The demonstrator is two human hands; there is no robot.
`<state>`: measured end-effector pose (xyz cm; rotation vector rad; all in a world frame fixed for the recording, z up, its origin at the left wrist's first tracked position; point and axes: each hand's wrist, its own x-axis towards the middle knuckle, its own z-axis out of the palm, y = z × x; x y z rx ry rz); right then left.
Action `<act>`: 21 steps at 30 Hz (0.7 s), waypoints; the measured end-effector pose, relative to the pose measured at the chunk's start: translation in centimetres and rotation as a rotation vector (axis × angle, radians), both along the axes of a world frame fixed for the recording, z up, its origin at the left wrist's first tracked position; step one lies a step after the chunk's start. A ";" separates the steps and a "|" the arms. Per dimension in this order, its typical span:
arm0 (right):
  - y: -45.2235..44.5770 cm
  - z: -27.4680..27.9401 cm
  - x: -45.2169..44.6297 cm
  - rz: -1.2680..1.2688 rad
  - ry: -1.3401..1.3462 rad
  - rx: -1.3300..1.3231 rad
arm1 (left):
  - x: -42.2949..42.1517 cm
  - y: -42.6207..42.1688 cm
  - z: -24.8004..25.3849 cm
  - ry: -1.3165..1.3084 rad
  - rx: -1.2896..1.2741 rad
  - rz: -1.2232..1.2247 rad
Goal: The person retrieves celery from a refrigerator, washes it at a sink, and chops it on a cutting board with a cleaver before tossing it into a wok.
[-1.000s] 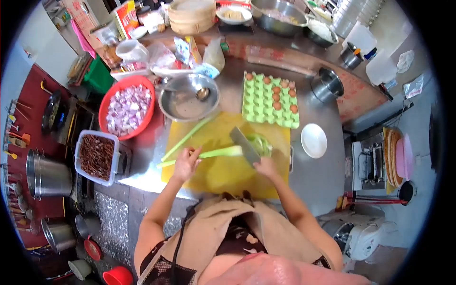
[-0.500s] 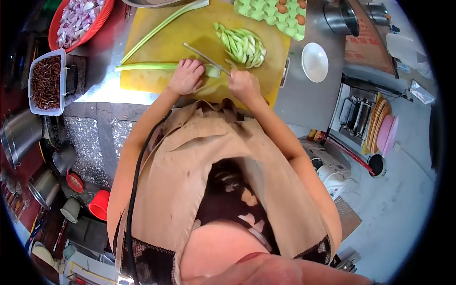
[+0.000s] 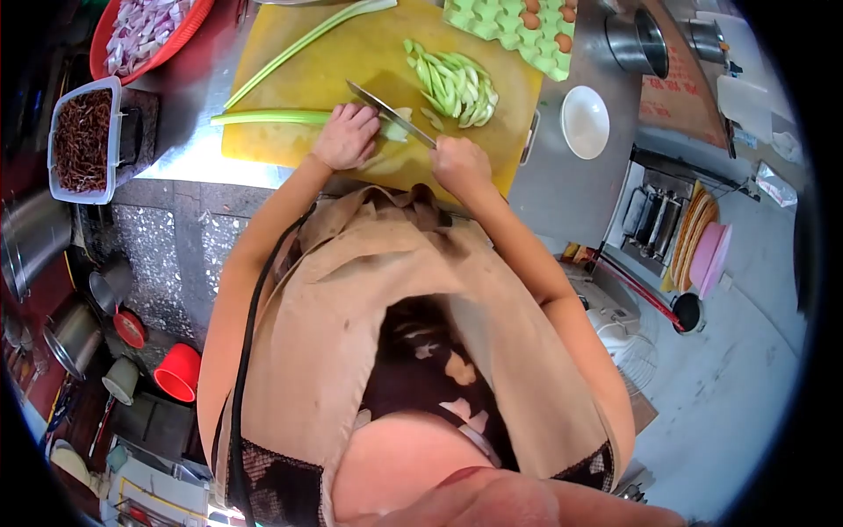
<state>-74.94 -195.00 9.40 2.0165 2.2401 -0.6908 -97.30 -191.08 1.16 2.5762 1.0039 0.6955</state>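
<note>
On the yellow cutting board (image 3: pixel 290 53), my left hand (image 3: pixel 349 136) presses down on a pale green celery stalk (image 3: pixel 272 118) with curled fingers. My right hand (image 3: pixel 460 163) grips the handle of a kitchen knife (image 3: pixel 399 117), whose blade slants across the stalk's cut end just right of my left fingers. A few slices lie around the blade. Farther up the board is a heap of slanted celery slices (image 3: pixel 452 83). Another long stalk (image 3: pixel 303 51) rests diagonally at the board's upper left.
A green egg tray (image 3: pixel 514 39) with several eggs overlaps the board's far right. A white bowl (image 3: pixel 585 122) stands right of the board. At the left are a red basket (image 3: pixel 180 44) of chopped onion and a plastic tub (image 3: pixel 112 145) of brown shreds.
The knife blade has turned, with its broad side now showing, and sits slightly farther right at the handle. My left hand stays on the stalk. The whole view has shifted slightly.
</note>
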 end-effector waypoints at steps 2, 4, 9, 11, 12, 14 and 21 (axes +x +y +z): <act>0.3 -2.1 -0.4 -0.004 0.040 0.038 | 0.0 -0.1 0.0 0.008 -0.010 0.010; 2.2 -1.6 -2.1 -0.046 0.070 -0.019 | 0.1 0.0 0.0 0.018 -0.018 0.017; 2.5 1.7 -2.7 -0.105 -0.003 -0.157 | -0.1 -0.3 -0.2 -0.001 -0.007 0.023; 0.9 2.4 -1.6 -0.087 -0.030 -0.168 | -0.1 -0.5 -0.2 -0.009 -0.009 0.008; 0.7 2.5 -1.4 -0.058 -0.052 -0.167 | -0.2 -0.4 -0.3 -0.012 0.001 0.003; 0.5 -2.0 -1.2 0.030 0.001 -0.079 | -0.2 -0.3 -0.4 -0.023 0.009 0.003; 1.7 2.1 -2.3 -0.015 -0.022 -0.132 | -0.9 -0.2 -1.1 -0.049 0.009 -0.009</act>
